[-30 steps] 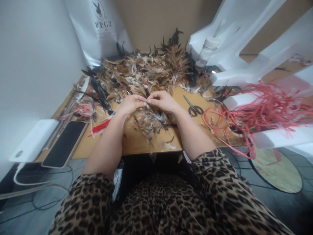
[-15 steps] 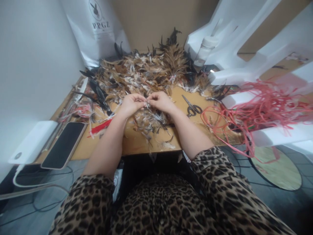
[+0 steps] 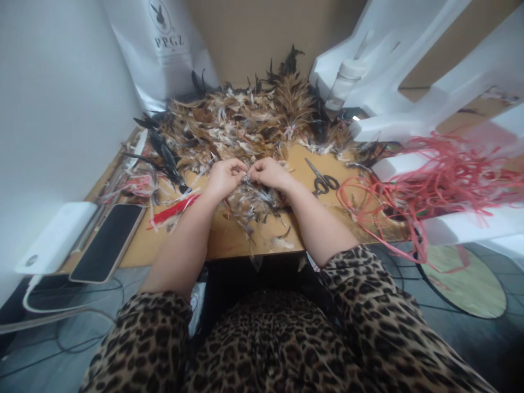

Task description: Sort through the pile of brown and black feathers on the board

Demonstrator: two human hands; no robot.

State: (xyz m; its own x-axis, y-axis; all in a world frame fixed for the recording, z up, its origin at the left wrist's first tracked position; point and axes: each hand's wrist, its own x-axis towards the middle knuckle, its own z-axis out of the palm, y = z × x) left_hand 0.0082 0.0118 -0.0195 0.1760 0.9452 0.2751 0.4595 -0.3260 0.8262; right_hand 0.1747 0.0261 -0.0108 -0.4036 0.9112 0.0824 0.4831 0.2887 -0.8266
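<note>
My left hand (image 3: pixel 225 177) and my right hand (image 3: pixel 269 173) meet over the middle of the table, fingertips pinched close together. Between them is the pale quill end of a feather (image 3: pixel 245 177); its exact shape is too small to make out. Brown and grey feathers (image 3: pixel 256 204) lie loose just below the fingers. Behind both hands spreads a large heap of brown, white and black feathers (image 3: pixel 233 120). To the right of my right hand lie dark-handled scissors (image 3: pixel 321 177), blades pointing away. Red strips (image 3: pixel 174 212) rest beside my left forearm.
A phone (image 3: pixel 107 243) and a white power bank (image 3: pixel 57 237) with a cable lie at the left edge. White foam pieces (image 3: pixel 380 128) and tangled pink ribbon (image 3: pixel 446 174) crowd the right. A clear bottle (image 3: pixel 344 87) stands behind, and a silver bag (image 3: pixel 172 60) at the back left.
My left hand has dropped slightly and its fingers have shifted at the pinch. My right hand has moved a little down; the things on the table lie as before.
</note>
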